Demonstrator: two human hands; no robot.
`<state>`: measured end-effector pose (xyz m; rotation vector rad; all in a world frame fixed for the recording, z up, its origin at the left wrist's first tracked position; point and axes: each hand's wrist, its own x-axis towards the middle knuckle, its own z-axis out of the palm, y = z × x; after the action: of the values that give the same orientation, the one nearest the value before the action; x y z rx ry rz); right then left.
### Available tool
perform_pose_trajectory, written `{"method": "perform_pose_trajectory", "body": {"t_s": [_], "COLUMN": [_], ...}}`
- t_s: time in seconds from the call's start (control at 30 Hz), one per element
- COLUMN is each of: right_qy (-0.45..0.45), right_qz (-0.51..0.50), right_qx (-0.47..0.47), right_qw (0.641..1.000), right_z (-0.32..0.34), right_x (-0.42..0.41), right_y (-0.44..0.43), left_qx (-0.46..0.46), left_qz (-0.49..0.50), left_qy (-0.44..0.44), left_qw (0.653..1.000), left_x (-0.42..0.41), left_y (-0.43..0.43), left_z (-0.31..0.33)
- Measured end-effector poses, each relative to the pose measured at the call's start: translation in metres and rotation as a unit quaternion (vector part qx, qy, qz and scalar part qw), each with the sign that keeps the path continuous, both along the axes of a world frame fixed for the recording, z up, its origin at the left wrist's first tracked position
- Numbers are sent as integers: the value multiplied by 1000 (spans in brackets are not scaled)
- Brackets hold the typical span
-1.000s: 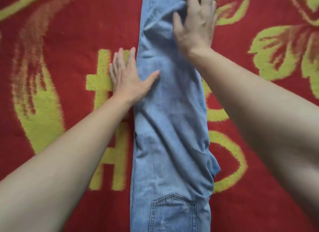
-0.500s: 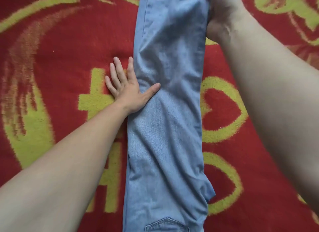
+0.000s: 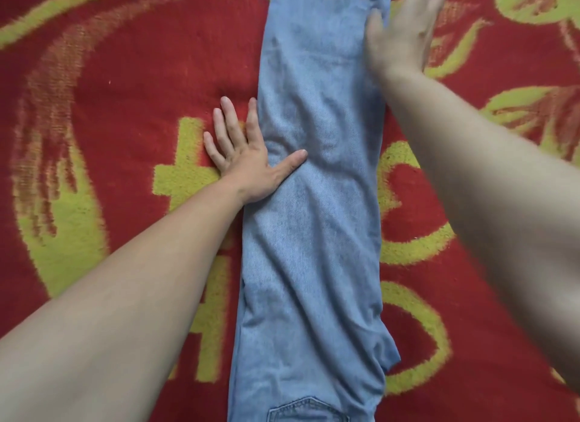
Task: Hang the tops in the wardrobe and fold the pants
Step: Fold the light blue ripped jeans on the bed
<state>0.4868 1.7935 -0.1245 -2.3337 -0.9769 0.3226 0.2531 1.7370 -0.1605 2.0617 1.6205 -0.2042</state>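
a pair of light blue jeans (image 3: pixel 314 233) is lying folded lengthwise into one long strip down the middle of a red blanket (image 3: pixel 125 76) with a yellow-green pattern, running from the top edge of the view to the bottom. a back pocket (image 3: pixel 307 410) is showing at the bottom edge. the denim is creasing around its middle, and a small flap is sticking out on its right side near the lower end.

the left hand (image 3: pixel 248 157) is lying flat at the left edge of the jeans, about halfway up. its fingers (image 3: pixel 229 120) are lying straight and slightly spread on the blanket, the index finger running along the denim's edge, while the thumb is reaching sideways and pressing on the cloth.

the right hand (image 3: pixel 401 35), blurred, is lying flat at the right edge of the jeans near the top of the view. its fingers are lying straight and close together, pointing away from the person, with the thumb side touching the denim and the rest of the hand over the blanket.
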Motion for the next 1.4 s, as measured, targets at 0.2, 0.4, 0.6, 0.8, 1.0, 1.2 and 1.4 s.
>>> {"method": "perform_pose_trajectory", "body": {"t_s": [0.2, 0.4, 0.6, 0.8, 1.0, 1.2, 1.4], "right_qy": [-179, -122, -154, -178, -122, 98, 143], "right_qz": [287, 232, 188, 239, 177, 54, -40], "right_qx": [-142, -187, -52, -202, -211, -229, -266], "right_qw": [930, 947, 969, 933, 954, 967, 952], "right_z": [-39, -12, 10, -27, -1, 10, 24], "right_x": [-39, -52, -143, -158, -193, -219, -253], "right_y": [-95, -109, -269, -382, -428, -500, -553], "left_qx": [34, 39, 119, 117, 104, 16, -35], "left_qz": [7, 23, -19, -155, -159, -118, 82], "left_qy": [13, -80, -165, 61, 20, 15, 15], "left_qw": [999, 996, 979, 979, 982, 993, 996], "left_x": [1, -12, -70, -132, -129, -168, -188], "left_y": [-4, -10, -134, -204, -265, -331, -404], "left_z": [-4, 5, 25, -6, 16, 19, 52]}}
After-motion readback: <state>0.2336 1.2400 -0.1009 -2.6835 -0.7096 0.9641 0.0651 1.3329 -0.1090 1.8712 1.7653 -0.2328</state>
